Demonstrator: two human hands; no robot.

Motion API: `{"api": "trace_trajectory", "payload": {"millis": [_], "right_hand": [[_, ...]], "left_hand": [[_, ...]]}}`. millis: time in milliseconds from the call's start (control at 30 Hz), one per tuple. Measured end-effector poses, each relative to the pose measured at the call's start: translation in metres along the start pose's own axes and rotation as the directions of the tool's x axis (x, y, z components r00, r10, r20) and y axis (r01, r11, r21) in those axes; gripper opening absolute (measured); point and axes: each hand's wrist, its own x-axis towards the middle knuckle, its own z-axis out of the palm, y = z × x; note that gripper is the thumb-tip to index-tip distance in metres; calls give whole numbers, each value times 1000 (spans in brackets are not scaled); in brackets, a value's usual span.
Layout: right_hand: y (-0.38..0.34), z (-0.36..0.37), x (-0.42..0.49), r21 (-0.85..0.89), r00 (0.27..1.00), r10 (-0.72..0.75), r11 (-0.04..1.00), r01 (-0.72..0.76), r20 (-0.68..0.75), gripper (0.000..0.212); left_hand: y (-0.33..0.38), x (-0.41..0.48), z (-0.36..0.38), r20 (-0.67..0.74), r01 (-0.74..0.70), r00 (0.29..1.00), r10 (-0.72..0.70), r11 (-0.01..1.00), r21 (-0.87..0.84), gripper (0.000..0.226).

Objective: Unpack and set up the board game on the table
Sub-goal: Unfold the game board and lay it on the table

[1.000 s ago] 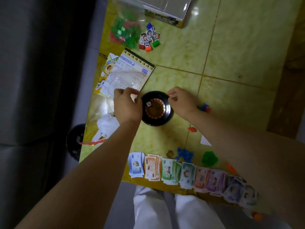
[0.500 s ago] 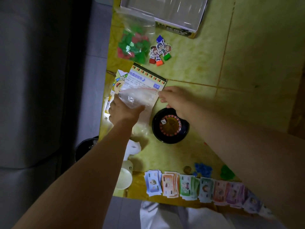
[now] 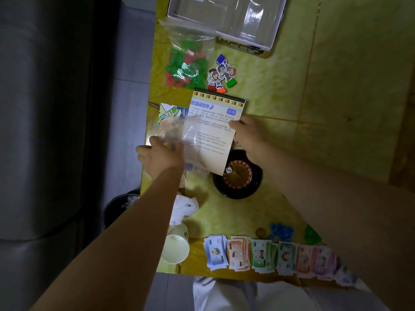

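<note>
Glossy yellow table [image 3: 280, 90]; clear crinkly plastic bag [image 3: 177, 133]; paper instruction sheet [image 3: 213, 131]; shiny black plastic wheel [image 3: 238, 178].

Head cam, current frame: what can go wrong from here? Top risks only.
1. The right hand pinches the rule sheet, whose lower corner lies over the roulette wheel beside the die; dragging it might flick the die out.
2. The left hand grips a clear bag, and its forearm passes right by the tipped paper cup at the table edge; pulling back may knock it off.
3. The right forearm crosses the play money row and could scatter it.
</note>
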Motion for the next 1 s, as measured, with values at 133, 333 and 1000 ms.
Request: {"api": "trace_trajectory", "payload": {"millis": [133, 333, 1000], "right_hand": [[-1, -10, -8, 117, 1000, 8, 993, -4, -29, 14], [9, -27, -19, 236, 1000, 5, 972, -11, 25, 17], [50, -118, -40, 217, 1000, -21, 976, 25, -19, 22]], "left_hand": [[7, -9, -5, -76, 27, 997, -26, 1000, 6, 74], [14, -30, -10, -65, -286, 958, 280, 951, -116, 41], [61, -104, 33, 325, -194, 875, 360, 874, -445, 11]]}}
